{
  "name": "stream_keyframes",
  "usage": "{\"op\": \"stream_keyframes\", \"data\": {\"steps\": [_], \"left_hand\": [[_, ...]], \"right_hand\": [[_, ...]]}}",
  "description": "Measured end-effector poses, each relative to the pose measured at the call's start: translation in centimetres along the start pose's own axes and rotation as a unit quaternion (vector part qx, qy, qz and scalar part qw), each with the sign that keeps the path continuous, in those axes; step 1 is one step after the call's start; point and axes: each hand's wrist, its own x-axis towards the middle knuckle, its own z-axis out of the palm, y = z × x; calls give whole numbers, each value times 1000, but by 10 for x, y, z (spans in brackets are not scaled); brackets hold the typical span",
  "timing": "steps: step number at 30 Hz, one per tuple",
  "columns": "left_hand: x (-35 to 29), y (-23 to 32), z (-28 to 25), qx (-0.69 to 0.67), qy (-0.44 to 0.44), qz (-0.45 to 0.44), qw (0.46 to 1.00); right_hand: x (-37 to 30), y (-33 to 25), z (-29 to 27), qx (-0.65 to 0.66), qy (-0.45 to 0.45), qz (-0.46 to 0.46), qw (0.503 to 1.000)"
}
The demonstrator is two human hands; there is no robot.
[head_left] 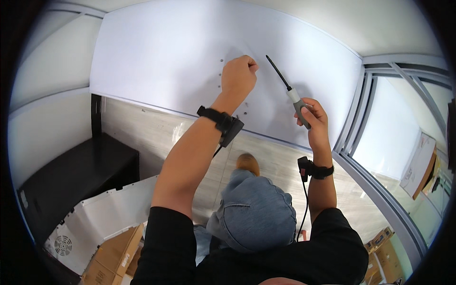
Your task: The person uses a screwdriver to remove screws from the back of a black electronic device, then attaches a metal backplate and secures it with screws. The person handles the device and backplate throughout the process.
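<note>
My right hand grips the grey and white handle of a screwdriver, and its dark shaft points up and to the left, away from me. My left hand is over the white tabletop with its fingers curled and pressed together at the tips; whatever they pinch, if anything, is hidden. Several small dark pieces of hardware, perhaps screws or nuts, lie in a rough row left of that hand. More small dark pieces sit near the table's front edge, by my left wrist.
Grey metal frame bars run along the table's right end. At the lower left are a black box-shaped unit, a white panel with a round vent and cardboard boxes. Cables hang from the black wrist straps on both my arms.
</note>
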Motion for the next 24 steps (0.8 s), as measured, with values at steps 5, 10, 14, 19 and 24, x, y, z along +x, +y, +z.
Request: {"op": "stream_keyframes", "data": {"steps": [5,10,14,19,24], "left_hand": [[-57,-31,-67,-485,38,-147,861],[-135,-73,-132,-607,90,-165,773],[-195,-103,-174,-647,167,-146,730],[-263,-138,-214,-662,240,-101,702],[-317,-168,-241,-651,313,-63,689]], "right_hand": [[-4,-26,35,-48,-115,-3,992],[-11,-50,99,-129,-259,8,957],[-20,-62,163,-198,-349,-10,916],[-47,-76,237,-244,-427,-25,870],[-83,-77,300,-290,-466,-60,834]]}}
